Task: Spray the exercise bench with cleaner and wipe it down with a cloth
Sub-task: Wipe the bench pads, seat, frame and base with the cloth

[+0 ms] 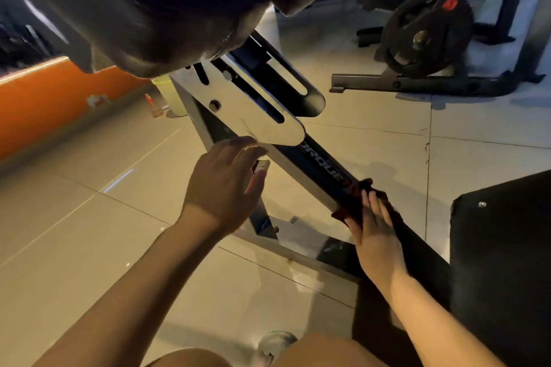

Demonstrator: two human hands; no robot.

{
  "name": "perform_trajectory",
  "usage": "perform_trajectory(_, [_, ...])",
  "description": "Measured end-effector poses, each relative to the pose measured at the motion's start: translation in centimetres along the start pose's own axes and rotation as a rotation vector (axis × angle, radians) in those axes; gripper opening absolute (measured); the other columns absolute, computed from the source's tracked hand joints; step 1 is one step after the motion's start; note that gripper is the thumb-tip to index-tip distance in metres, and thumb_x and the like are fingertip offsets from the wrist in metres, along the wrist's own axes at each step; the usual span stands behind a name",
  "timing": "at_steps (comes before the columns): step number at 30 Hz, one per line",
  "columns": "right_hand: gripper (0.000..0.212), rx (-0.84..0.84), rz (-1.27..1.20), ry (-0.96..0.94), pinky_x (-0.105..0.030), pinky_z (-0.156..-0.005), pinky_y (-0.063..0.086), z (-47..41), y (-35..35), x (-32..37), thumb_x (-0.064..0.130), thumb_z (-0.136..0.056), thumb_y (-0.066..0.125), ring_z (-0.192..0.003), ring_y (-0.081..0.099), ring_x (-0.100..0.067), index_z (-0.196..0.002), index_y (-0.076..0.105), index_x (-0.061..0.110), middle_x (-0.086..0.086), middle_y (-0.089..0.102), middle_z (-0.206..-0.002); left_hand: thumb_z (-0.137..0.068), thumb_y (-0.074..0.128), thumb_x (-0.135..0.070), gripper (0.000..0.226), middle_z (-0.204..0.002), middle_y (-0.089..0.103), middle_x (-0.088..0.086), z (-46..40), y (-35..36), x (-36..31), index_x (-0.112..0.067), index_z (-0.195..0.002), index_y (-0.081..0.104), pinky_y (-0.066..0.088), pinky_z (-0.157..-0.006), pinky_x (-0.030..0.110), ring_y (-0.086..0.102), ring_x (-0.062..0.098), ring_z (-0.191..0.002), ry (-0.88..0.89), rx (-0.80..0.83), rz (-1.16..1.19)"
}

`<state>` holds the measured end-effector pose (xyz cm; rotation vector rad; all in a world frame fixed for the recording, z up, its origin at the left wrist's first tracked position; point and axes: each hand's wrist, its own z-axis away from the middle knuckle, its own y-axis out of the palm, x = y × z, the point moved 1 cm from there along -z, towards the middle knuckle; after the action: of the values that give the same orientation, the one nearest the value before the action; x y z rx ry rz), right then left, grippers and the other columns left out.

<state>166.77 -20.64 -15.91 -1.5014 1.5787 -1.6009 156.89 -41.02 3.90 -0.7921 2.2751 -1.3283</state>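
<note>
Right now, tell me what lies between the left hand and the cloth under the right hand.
In the head view, only the bench frame's slanted bar with its lettering spans from the left hand to the dark cloth under the right hand.

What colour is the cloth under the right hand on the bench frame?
Dark red, nearly maroon in this dim light. The head view shows the cloth pressed on the frame bar by the right hand.

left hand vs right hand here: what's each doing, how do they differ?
The right hand presses a dark cloth flat against the bench frame's sloped beam; the left hand holds no cloth. The right hand's fingers lie straight along the beam; the left hand's fingers curl loosely at the edge of the silver adjustment plate. The right hand sits lower on the frame, the left higher. Both reach for the same frame.
</note>
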Motion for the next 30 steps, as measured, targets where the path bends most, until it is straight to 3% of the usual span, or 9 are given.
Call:
perform_trajectory(1, [0.055,0.106,-0.079,0.171,-0.044,-0.121,0.014,1.6,-0.1,-1.3,0.025,-0.106,0.032,-0.149,0.001,-0.033,-0.152,0.008,0.005,-0.025,0.001,-0.159,-0.090,0.048,-0.032,0.037,-0.125,0.063,0.010,0.3,-0.4,-0.4,-0.013,-0.117,0.067,0.047,-0.093,0.047,0.057,0.034,-0.117,0.005,0.022,0.010])
perform_trajectory(3, [0.057,0.153,-0.266,0.446,-0.038,-0.117,0.024,3.7,-1.3,-3.0,0.031,-0.105,0.035,-0.148,0.018,-0.028,-0.154,0.016,0.010,-0.017,0.016,-0.161,-0.094,0.049,-0.033,0.036,-0.131,0.059,0.008,0.6,-1.1,-1.0,-0.015,-0.122,0.064,0.045,-0.096,0.044,0.054,0.031,-0.121,0.022,0.051,0.019])
perform_trajectory(6, [0.046,0.213,-0.481,0.531,-0.039,-0.107,0.037,4.9,-4.0,-2.8,0.030,-0.104,0.038,-0.134,0.043,-0.032,-0.144,0.041,0.007,-0.018,0.046,-0.145,-0.094,0.048,-0.038,0.039,-0.132,0.058,0.006,1.2,-2.6,-2.2,-0.018,-0.126,0.062,0.046,-0.093,0.040,0.056,0.029,-0.117,0.050,0.062,0.031])
perform_trajectory(8, [0.048,0.190,-0.680,0.535,-0.036,-0.108,0.034,4.9,-6.3,-0.8,0.032,-0.104,0.038,-0.136,0.041,-0.031,-0.147,0.038,0.010,-0.015,0.047,-0.144,-0.093,0.045,-0.043,0.043,-0.131,0.059,0.003,2.0,-3.9,-3.5,-0.020,-0.126,0.061,0.047,-0.091,0.039,0.058,0.027,-0.114,0.072,0.051,0.081])
perform_trajectory(11, [0.054,0.114,-0.921,0.505,-0.038,-0.108,0.035,4.8,-9.8,4.0,0.040,-0.103,0.036,-0.135,0.041,-0.029,-0.151,0.030,0.014,-0.010,0.046,-0.145,-0.097,0.051,-0.040,0.037,-0.140,0.052,-0.006,3.7,-5.9,-5.1,-0.028,-0.131,0.056,0.044,-0.099,0.034,0.051,0.017,-0.123,-0.041,0.088,0.220])
perform_trajectory(16, [0.044,0.036,-1.185,0.288,-0.032,-0.100,0.037,5.3,-17.0,12.4,0.046,-0.101,0.036,-0.123,0.050,-0.021,-0.139,0.044,0.025,0.002,0.055,-0.122,-0.095,0.053,-0.043,0.044,-0.137,0.052,-0.011,5.7,-8.9,-7.2,-0.036,-0.137,0.045,0.043,-0.096,0.030,0.051,0.007,-0.116,-0.187,0.067,0.553])
perform_trajectory(21, [0.034,0.108,-1.319,0.082,-0.034,-0.101,0.044,8.2,-21.9,17.6,0.059,-0.083,0.036,-0.105,0.061,-0.010,-0.102,0.058,0.040,0.012,0.067,-0.104,-0.089,0.056,-0.049,0.040,-0.122,0.056,-0.023,7.2,-11.3,-8.8,-0.046,-0.128,0.046,0.047,-0.097,0.029,0.055,0.001,-0.114,-0.158,0.107,0.979])
perform_trajectory(26, [0.057,0.180,-1.428,-0.074,-0.035,-0.102,0.049,9.9,-24.1,20.3,0.065,-0.085,0.027,-0.115,0.062,-0.011,-0.130,0.053,0.043,0.006,0.067,-0.120,-0.093,0.055,-0.038,0.035,-0.123,0.059,-0.014,8.2,-12.7,-10.0,-0.041,-0.128,0.051,0.049,-0.097,0.031,0.056,0.004,-0.115,-0.205,-0.073,1.218])
perform_trajectory(30, [0.042,0.168,-1.410,-0.068,-0.029,-0.096,0.051,10.5,-24.6,21.5,0.051,-0.102,0.023,-0.114,0.062,-0.011,-0.129,0.054,0.042,0.006,0.065,-0.121,-0.099,0.050,-0.023,0.027,-0.111,0.062,-0.019,9.4,-13.8,-10.7,-0.049,-0.107,0.054,0.050,-0.084,0.015,0.059,-0.008,-0.101,-0.259,-0.162,1.334])
